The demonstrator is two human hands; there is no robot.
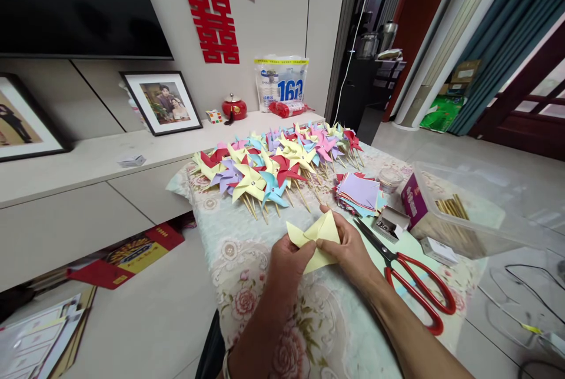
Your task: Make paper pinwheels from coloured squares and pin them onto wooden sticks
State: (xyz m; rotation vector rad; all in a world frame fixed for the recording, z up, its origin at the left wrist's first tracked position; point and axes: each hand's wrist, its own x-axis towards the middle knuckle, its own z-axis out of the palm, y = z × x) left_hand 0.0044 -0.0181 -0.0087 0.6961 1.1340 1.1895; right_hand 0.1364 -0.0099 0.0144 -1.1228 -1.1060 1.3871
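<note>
Between my two hands is a pale yellow paper square, its corners partly bent inward like a pinwheel being shaped. My left hand grips the left side, thumb pressed near the paper's middle. On the other side my right hand pinches the sheet, its thumb meeting the left one. Just beyond lie many finished paper pinwheels on wooden sticks, in yellow, red, purple, blue and pink. A stack of coloured paper squares sits right of the hands, and red-handled scissors lie beside my right forearm.
A small open box of metal pins and a white carton lie near the scissors. At right stands a clear plastic bin with wooden sticks. A flowered cloth covers the table. Behind is a white cabinet.
</note>
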